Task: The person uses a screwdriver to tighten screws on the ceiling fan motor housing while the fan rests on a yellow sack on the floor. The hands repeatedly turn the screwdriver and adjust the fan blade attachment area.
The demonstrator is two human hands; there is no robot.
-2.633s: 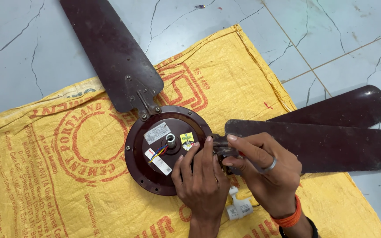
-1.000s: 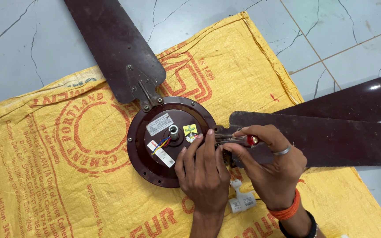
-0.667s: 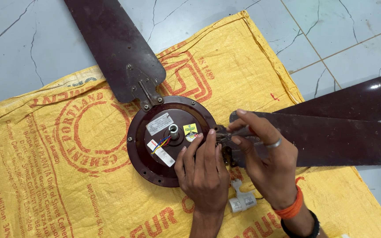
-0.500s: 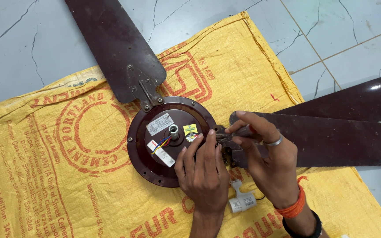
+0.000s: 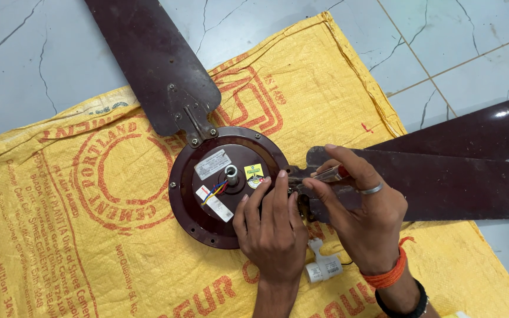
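Note:
A dark brown ceiling fan motor (image 5: 207, 218) lies on a yellow woven sack (image 5: 78, 235), with coloured wires at its centre shaft. My left hand (image 5: 272, 227) rests flat on the motor's right rim, fingers together. My right hand (image 5: 357, 212) pinches a screwdriver (image 5: 325, 174) with a red handle, its tip at the bracket where a brown blade (image 5: 443, 182) meets the motor. Another blade (image 5: 154, 65) is bolted on at the upper left.
A third brown blade (image 5: 478, 126) lies behind the right one. A small white capacitor (image 5: 323, 268) sits on the sack between my wrists. Pale cracked floor tiles (image 5: 455, 41) surround the sack.
My right hand has shifted its fingers on the screwdriver at the blade bracket, turning slightly. My left hand and the fan stay put.

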